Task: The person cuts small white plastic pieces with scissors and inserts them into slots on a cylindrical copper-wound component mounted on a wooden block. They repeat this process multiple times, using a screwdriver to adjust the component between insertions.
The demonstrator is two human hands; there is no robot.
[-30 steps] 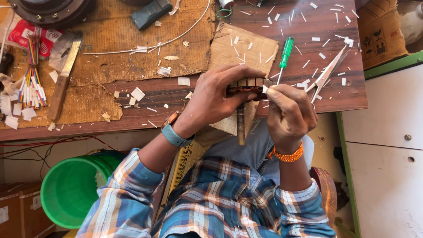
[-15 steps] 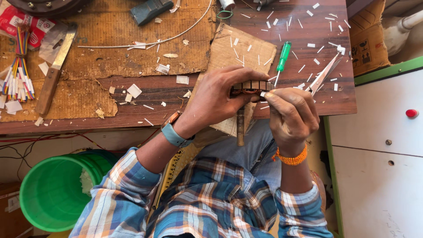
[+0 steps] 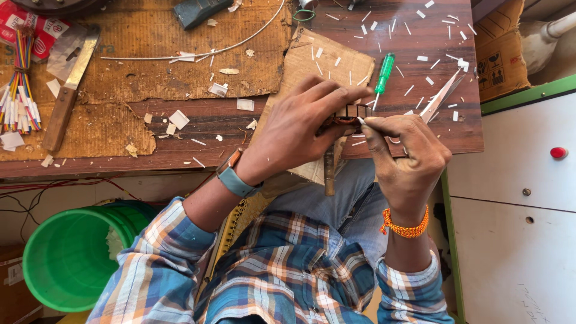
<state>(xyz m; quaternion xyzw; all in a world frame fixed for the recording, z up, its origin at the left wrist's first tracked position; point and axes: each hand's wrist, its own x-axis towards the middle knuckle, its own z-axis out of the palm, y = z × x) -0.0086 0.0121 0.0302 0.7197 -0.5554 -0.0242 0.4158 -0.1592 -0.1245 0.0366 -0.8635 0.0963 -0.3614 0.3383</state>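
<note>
Lying at the desk's point(image 3: 180, 153) far left corner: a red and white packet point(image 3: 24, 27), flat and rectangular, print facing up. Just beside it, resting on torn cardboard point(image 3: 180, 72): a bundle of coloured wires point(image 3: 21, 90) and a wooden-handled knife point(image 3: 69, 90). Standing off the desk's right end: a brown carton point(image 3: 501, 57) bearing black handling symbols on its side. Showing on the white cabinet point(image 3: 522, 198) below it: a small red round button point(image 3: 558, 152).

Wrapping around a small dark slotted part point(image 3: 351, 113) at the desk's near edge: the left hand point(image 3: 300, 129), grip curled firmly over the part from the left, thumb underneath, fingers stretching across the top. Meeting the part's right end: the right hand point(image 3: 408, 156), grip pressed together, pinching a thin white strip point(image 3: 362, 120) between thumb and forefinger, tip touching the slots. Hanging beneath the part: a dark shaft point(image 3: 329, 174), pointing toward the lap.

Lying just behind the hands: a green-handled screwdriver point(image 3: 383, 75) and scissors point(image 3: 441, 96), amid scattered white strips. Sitting on the floor at lower left: a green bucket point(image 3: 66, 258).
</note>
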